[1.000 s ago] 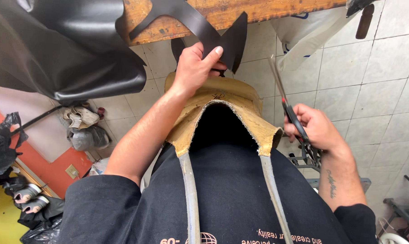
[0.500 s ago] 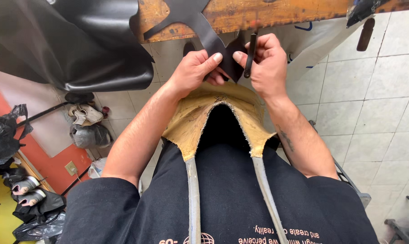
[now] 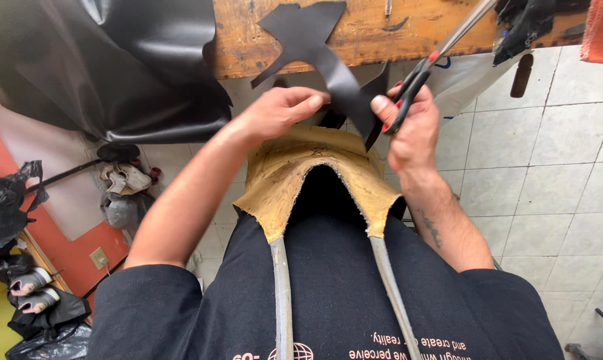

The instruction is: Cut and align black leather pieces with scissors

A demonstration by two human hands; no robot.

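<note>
My left hand (image 3: 281,110) pinches the black leather piece (image 3: 315,47) at the frame's upper middle, where it hangs off the wooden tabletop (image 3: 375,33) edge. My right hand (image 3: 411,127) has its grip closed through the scissors (image 3: 435,57) handles, blades pointing to the upper right. I'd keep the leather taut and cut in long, steady strokes
</note>
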